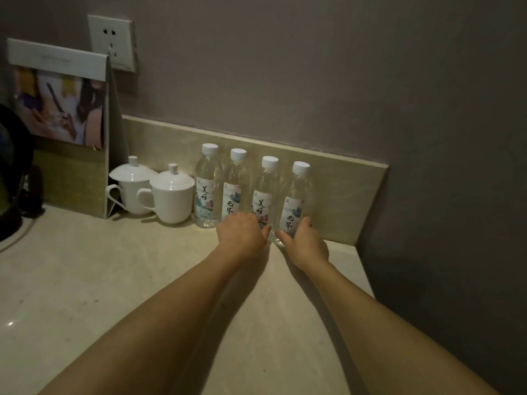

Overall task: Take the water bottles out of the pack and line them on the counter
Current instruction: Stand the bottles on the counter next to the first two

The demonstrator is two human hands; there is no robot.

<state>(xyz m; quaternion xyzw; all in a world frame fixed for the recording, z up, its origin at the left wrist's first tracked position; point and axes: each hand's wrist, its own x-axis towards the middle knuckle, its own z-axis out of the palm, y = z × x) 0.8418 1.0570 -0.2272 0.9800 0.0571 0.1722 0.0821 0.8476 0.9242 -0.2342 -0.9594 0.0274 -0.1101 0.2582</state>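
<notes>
Four bottles stood lined on the surface; the task looked nearly done.

Head view: the left hand (241, 233) gripped the third bottle (263, 195), the right hand (303, 242) curled its fingers (305, 221) round the fourth bottle (295, 201), against the backsplash (342, 189); no pack showed.

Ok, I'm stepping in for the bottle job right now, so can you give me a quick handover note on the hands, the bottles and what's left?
Left hand: curled round the base of the third bottle, counting from the left.
Right hand: gripping the base of the fourth bottle.
First bottle and second bottle stand free beside the two lidded cups.
All four stand upright in a row on the counter against the back ledge.
No pack in view.
Left: probably just let go, after any last straightening.
</notes>
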